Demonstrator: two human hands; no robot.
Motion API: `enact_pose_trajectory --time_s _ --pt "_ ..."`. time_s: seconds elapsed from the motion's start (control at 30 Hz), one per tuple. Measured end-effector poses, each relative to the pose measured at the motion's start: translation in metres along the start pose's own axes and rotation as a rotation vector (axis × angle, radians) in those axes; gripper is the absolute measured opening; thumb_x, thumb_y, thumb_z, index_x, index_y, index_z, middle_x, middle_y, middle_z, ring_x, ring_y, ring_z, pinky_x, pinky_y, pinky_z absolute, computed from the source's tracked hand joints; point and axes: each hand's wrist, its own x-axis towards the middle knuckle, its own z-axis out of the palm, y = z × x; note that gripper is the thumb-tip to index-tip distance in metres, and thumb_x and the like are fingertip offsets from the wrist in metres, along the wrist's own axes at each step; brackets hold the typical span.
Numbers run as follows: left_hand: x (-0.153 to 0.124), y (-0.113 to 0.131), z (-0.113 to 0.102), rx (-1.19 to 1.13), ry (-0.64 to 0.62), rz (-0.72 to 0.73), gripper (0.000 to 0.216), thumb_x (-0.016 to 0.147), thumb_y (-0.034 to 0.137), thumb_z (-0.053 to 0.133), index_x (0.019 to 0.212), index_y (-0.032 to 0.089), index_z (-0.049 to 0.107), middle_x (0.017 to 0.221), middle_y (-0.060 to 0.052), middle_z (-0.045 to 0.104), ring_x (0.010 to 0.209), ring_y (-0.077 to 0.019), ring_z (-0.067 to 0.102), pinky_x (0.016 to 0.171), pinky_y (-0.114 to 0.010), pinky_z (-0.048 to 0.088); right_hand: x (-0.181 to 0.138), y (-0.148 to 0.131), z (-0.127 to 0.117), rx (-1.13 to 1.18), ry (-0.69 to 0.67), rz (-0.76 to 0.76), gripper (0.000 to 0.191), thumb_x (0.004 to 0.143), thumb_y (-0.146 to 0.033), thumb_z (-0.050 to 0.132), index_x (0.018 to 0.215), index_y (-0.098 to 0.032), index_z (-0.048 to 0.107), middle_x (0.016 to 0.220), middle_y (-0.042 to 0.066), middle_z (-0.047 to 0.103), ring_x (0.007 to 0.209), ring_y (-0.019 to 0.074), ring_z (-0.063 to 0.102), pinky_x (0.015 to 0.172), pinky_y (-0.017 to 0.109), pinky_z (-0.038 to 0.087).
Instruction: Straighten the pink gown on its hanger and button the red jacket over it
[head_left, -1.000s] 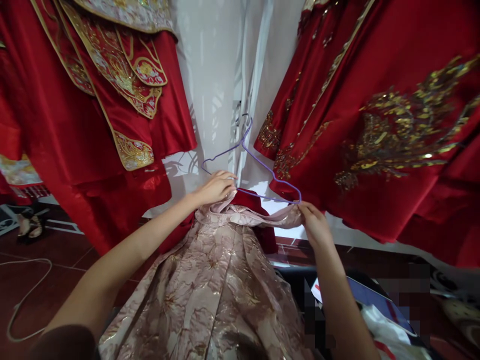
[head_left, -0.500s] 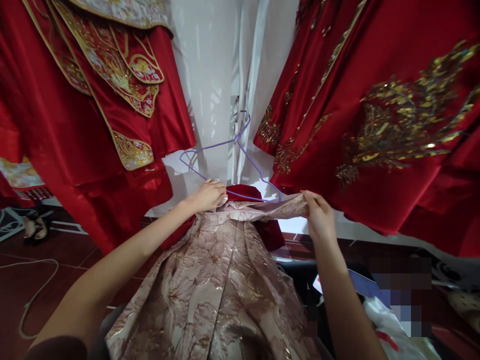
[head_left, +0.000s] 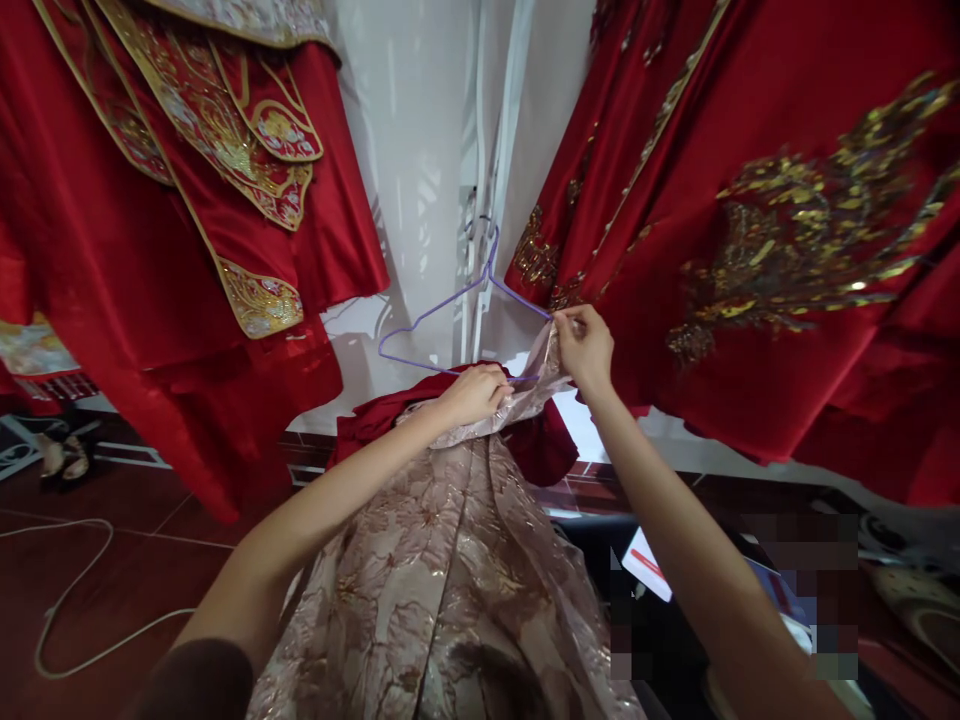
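Observation:
A pale pink brocade garment with a gold floral sheen hangs down in front of me, pleated below its waistband. Closed on the top edge of it is my left hand, just in front of the hanger's lower bar. My right hand pinches one end of the waistband, raised against the right shoulder of the purple wire hanger. The hanger's hook hangs from a white metal pole. Dark red cloth shows behind the garment's top.
Red gowns with gold embroidery hang at the left, and a red sequined gown at the right. A white cable and a pair of shoes are on the tiled floor. A phone-like lit object lies below my right arm.
My right hand has moved up and left, bringing the waistband end to the hanger's shoulder. My left hand has slid right along the top edge. The hanger has tilted.

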Motion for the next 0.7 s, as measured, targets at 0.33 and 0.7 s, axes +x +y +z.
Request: enact_pose_trajectory --time_s 0.33,0.7 --pt "-0.023 -0.034 -0.018 -0.187 0.294 -0.143 0.025 0.092 0.029 0.04 0.09 0.017 0.062 0.099 -0.007 0.064 0.094 -0.0165 0.059 0.086 -0.029 0.044 0.002 -0.003 -0.005 0.105 -0.076 -0.006 0.028 0.084 -0.051 0.051 0.081 -0.023 0.057 0.067 -0.002 0.055 0.062 0.0152 0.051 0.081 0.036 0.041" --pt "-0.1 -0.154 -0.031 -0.054 0.585 -1.001 0.033 0.085 0.036 0.045 0.094 0.015 0.069 0.085 -0.011 0.07 0.079 -0.0236 0.064 0.071 -0.03 0.044 0.013 0.01 -0.003 0.204 -0.122 0.018 0.03 0.076 -0.052 0.06 0.079 -0.022 0.059 0.068 -0.001 0.058 0.066 0.0156 0.053 0.072 0.031 0.044"
